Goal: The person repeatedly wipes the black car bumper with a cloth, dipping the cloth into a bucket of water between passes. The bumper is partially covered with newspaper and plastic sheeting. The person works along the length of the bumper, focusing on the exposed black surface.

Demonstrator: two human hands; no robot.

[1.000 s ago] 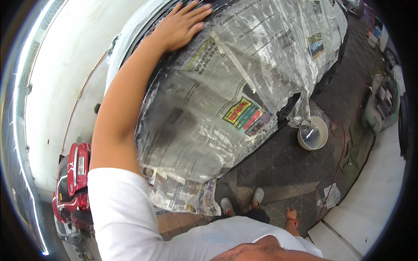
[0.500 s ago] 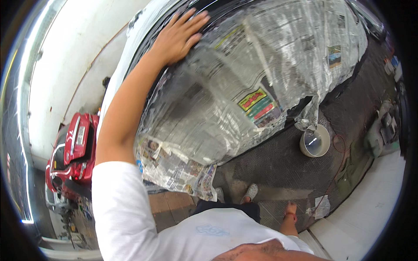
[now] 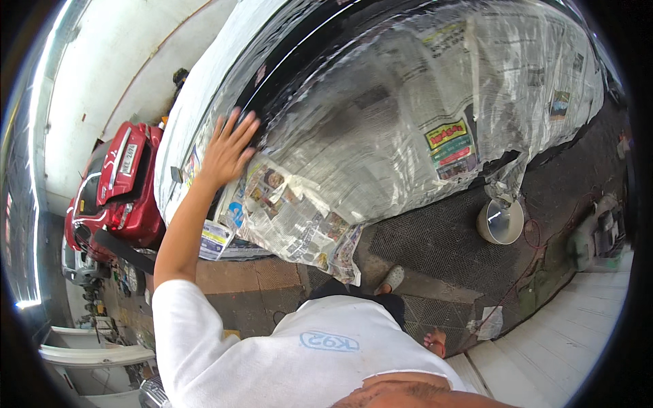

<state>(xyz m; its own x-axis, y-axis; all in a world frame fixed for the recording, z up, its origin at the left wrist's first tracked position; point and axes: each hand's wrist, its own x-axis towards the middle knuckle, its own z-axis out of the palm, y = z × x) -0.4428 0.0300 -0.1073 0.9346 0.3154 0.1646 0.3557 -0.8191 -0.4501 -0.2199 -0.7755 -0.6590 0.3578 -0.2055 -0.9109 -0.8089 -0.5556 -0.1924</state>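
Note:
My left hand (image 3: 228, 151) lies with fingers spread on the edge of a vehicle body, where a glossy black strip (image 3: 289, 64) meets the masking. Sheets of newspaper (image 3: 381, 149), taped together, cover the vehicle's side to the right of this hand. A looser coloured newspaper flap (image 3: 299, 221) hangs just below it. Nothing is held in the left hand. Low at my right side hangs my right hand (image 3: 435, 342), small in the view and apart from the vehicle; how far its fingers are curled is unclear.
A pale bucket (image 3: 500, 223) stands on the dark mat floor, under a torn hanging bit of newspaper. A thin red hose (image 3: 534, 238) runs beside it. A red car (image 3: 122, 183) with its rear hatch raised is at the left. White panelling (image 3: 544, 340) borders the lower right.
My left hand has slid along the black strip toward its near left end, by the coloured newspaper. The view has shifted, so the vehicle sits farther right. My right hand still hangs low.

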